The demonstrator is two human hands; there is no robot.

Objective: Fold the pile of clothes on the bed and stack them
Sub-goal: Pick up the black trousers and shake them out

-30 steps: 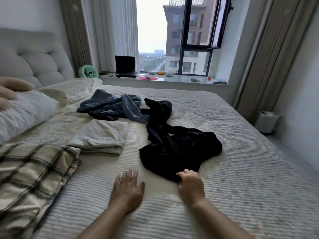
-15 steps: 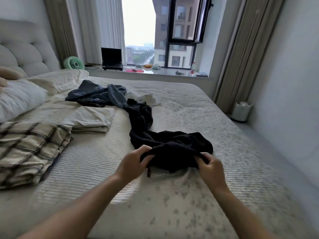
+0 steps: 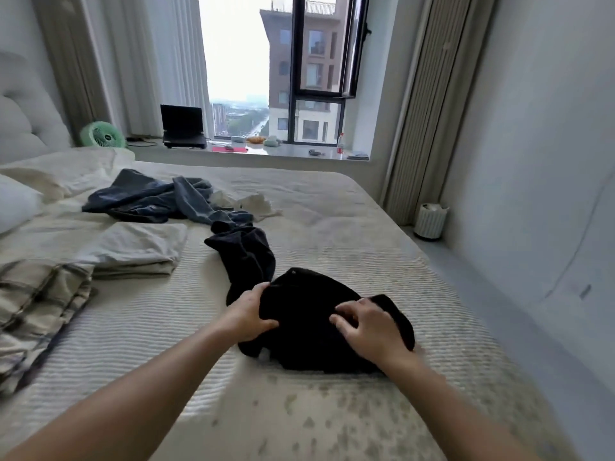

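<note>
On the near middle of the bed (image 3: 349,234), your fingers are at work on a black garment (image 3: 309,314). Your left hand (image 3: 248,314) grips its left edge, thumb curled underneath and fingers wrapped over the bunched cloth. Your right hand (image 3: 369,331) sits on top of the garment's right side with its fingers bent and clawed into the fabric; whether they actually pinch a fold or only press on it cannot be told. Both bare forearms reach in from the bottom of the view.

The black garment lies crumpled between your hands, and one long part of it trails away from you toward the middle of the bed. Its far end touches a heap of blue denim clothing (image 3: 156,201), which lies unfolded nearer the pillows. Just beside the denim on its right is a small crumpled white garment (image 3: 256,204).

To the left of the black piece, apart from it, sits a folded pale cloth (image 3: 139,247). Nearer to you on the left edge lies a folded plaid blanket (image 3: 36,311). White pillows (image 3: 53,178) rest against the padded headboard (image 3: 23,121).

Beyond the bed, the window ledge (image 3: 293,151) holds a green fan (image 3: 103,136) and an open laptop (image 3: 183,126). A small white bin (image 3: 430,221) stands on the floor by the right wall.
</note>
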